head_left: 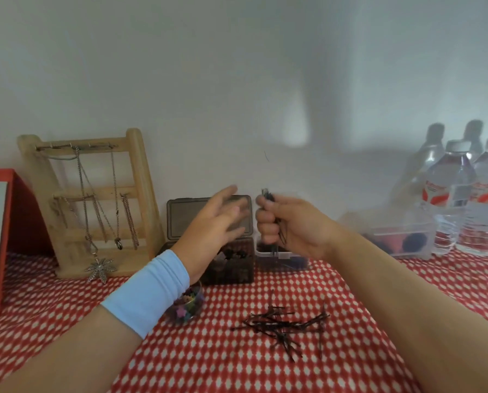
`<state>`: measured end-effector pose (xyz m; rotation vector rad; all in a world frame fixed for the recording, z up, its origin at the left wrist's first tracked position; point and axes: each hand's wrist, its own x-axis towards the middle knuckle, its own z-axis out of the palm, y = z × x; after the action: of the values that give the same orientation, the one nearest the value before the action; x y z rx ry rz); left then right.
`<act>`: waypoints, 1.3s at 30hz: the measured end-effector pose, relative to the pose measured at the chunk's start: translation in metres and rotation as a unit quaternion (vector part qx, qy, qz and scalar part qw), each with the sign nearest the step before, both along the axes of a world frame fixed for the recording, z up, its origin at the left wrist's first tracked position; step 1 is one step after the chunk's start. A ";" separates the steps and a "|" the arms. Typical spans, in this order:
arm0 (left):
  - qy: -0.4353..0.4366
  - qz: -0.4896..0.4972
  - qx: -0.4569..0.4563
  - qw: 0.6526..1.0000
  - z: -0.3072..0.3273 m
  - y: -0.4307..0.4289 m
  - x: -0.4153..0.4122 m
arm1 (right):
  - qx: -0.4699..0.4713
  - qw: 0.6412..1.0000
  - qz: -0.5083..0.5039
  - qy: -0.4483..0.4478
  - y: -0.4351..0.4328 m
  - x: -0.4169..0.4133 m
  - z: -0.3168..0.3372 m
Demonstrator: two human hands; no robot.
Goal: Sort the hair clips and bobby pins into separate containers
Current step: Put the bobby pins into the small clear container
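- Your right hand (288, 225), in the middle of the frame, is closed as a fist around a bundle of bobby pins (267, 195). The fingers are curled tightly round it.
- The bundle stands almost upright in this fist. Its upper ends come out above the index finger and its lower ends come out below the little finger.
- The lower ends point down at the clear box (282, 262), which lies just under the fist in the picture. I cannot tell if they touch it.
- Your left hand (211, 222) is just left of the fist, with the fingers straight and spread. It holds nothing (it is blurred, so the finer details are not clear). It wears a light blue wristband (149, 290).
- Behind the left hand stands the dark box (180, 217) with its lid raised. There are dark small things inside it.
- Loose bobby pins (282, 324) lie in a crossed heap on the red dotted tablecloth (223, 361), lower centre of the frame, well below both hands.
- A round tub (187, 303) with small coloured clips is partly hidden under your left wrist.
- A wooden jewellery stand (95, 199) is at the left and the water bottles (452, 199) are at the right.
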<state>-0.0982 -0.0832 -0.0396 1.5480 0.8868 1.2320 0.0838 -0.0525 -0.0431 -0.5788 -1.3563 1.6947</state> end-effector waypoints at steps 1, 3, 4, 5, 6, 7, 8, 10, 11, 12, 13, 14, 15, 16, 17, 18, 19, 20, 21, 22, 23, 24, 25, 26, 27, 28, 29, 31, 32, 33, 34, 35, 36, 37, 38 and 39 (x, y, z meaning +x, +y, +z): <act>0.010 -0.012 -0.042 0.999 0.000 0.002 0.004 | 0.004 0.999 -0.034 0.040 0.002 0.000 0.003; 0.091 -0.059 -0.106 0.988 -0.001 0.002 0.016 | 0.012 0.990 -0.100 0.102 0.005 0.001 0.008; 0.141 -0.077 -0.114 0.981 -0.002 0.002 0.022 | 0.019 0.985 -0.126 0.118 0.005 0.001 0.009; 0.172 -0.085 -0.110 0.975 -0.002 0.003 0.028 | 0.026 0.981 -0.146 0.126 0.006 0.001 0.010; 0.177 -0.083 -0.101 0.975 -0.002 0.003 0.033 | 0.032 0.978 -0.157 0.130 0.006 0.001 0.011; 0.160 -0.075 -0.096 0.980 -0.002 0.005 0.037 | 0.036 0.977 -0.165 0.133 0.006 0.001 0.011; 0.134 -0.066 -0.097 0.984 -0.002 0.008 0.040 | 0.038 0.976 -0.168 0.135 0.006 0.001 0.011; 0.086 -0.055 -0.111 0.989 0.000 0.015 0.042 | 0.043 0.977 -0.164 0.130 0.005 0.002 0.011; 0.067 -0.056 -0.121 0.989 0.000 0.018 0.043 | 0.049 0.979 -0.159 0.120 0.005 0.002 0.010; 0.050 -0.060 -0.132 0.988 -0.001 0.020 0.043 | 0.056 0.981 -0.153 0.107 0.004 0.003 0.009; 0.035 -0.067 -0.146 0.986 -0.002 0.021 0.043 | 0.062 0.983 -0.149 0.091 0.005 0.003 0.008; 0.023 -0.073 -0.162 0.984 -0.003 0.022 0.042 | 0.066 0.984 -0.146 0.076 0.005 0.003 0.007; 0.010 -0.077 -0.181 0.980 -0.005 0.022 0.042 | 0.069 0.985 -0.145 0.065 0.006 0.004 0.007; -0.002 -0.078 -0.202 0.976 -0.006 0.022 0.041 | 0.071 0.985 -0.146 0.062 0.007 0.004 0.008; -0.017 -0.075 -0.224 0.972 -0.007 0.021 0.039 | 0.074 0.984 -0.150 0.063 0.008 0.005 0.009; -0.041 -0.070 -0.246 0.966 -0.007 0.022 0.038 | 0.077 0.982 -0.155 0.069 0.009 0.006 0.009; -0.082 -0.069 -0.269 0.957 -0.006 0.024 0.037 | 0.081 0.980 -0.164 0.074 0.010 0.007 0.010; -0.139 -0.080 -0.295 0.942 -0.003 0.025 0.035 | 0.088 0.978 -0.174 0.071 0.011 0.008 0.010; -0.204 -0.102 -0.319 0.920 0.000 0.026 0.034 | 0.098 0.976 -0.187 0.058 0.012 0.008 0.009; -0.258 -0.129 -0.339 0.895 0.002 0.026 0.031 | 0.110 0.973 -0.201 0.039 0.012 0.006 0.007; -0.295 -0.156 -0.354 0.874 0.004 0.027 0.031 | 0.122 0.969 -0.215 0.022 0.013 0.006 0.005; -0.319 -0.175 -0.365 0.857 0.005 0.027 0.030 | 0.132 0.965 -0.226 0.010 0.014 0.005 0.003; -0.339 -0.188 -0.371 0.844 0.004 0.027 0.028 | 0.143 0.961 -0.236 -0.002 0.015 0.003 0.001; -0.359 -0.197 -0.376 0.831 0.003 0.028 0.027 | 0.154 0.957 -0.244 -0.013 0.016 0.002 0.000; -0.378 -0.205 -0.378 0.820 0.003 0.028 0.025 | 0.163 0.955 -0.249 -0.024 0.016 0.001 0.000; -0.393 -0.212 -0.377 0.812 0.003 0.027 0.025 | 0.168 0.953 -0.249 -0.031 0.016 0.000 0.000; -0.405 -0.215 -0.374 0.806 0.002 0.027 0.024 | 0.171 0.954 -0.244 -0.039 0.015 -0.001 0.000; -0.419 -0.223 -0.367 0.800 0.002 0.024 0.024 | 0.180 0.952 -0.235 -0.076 0.013 -0.002 -0.003; -0.423 -0.226 -0.366 0.798 0.002 0.025 0.024 | 0.184 0.950 -0.232 -0.101 0.012 -0.003 -0.005; -0.420 -0.227 -0.366 0.799 0.001 0.025 0.024 | 0.184 0.948 -0.228 -0.123 0.012 -0.003 -0.006; -0.401 -0.228 -0.365 0.808 0.001 0.025 0.023 | 0.180 0.949 -0.224 -0.132 0.012 -0.003 -0.007; -0.359 -0.224 -0.363 0.830 0.001 0.026 0.021 | 0.173 0.951 -0.222 -0.130 0.013 -0.003 -0.007; -0.288 -0.207 -0.357 0.864 0.003 0.027 0.020 | 0.162 0.953 -0.222 -0.123 0.014 0.000 -0.007; -0.191 -0.172 -0.337 0.906 0.005 0.027 0.017 | 0.153 0.955 -0.224 -0.118 0.015 0.003 -0.005; -0.089 -0.127 -0.299 0.942 0.007 0.028 0.014 | 0.148 0.955 -0.226 -0.123 0.017 0.008 -0.003; 0.001 -0.082 -0.249 0.965 0.010 0.029 0.011 | 0.151 0.950 -0.230 -0.146 0.019 0.013 -0.002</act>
<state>-0.0868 -0.0545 -0.0300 1.1879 0.9592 0.8089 0.0966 -0.0338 -0.0451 -0.9092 -1.5082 1.0316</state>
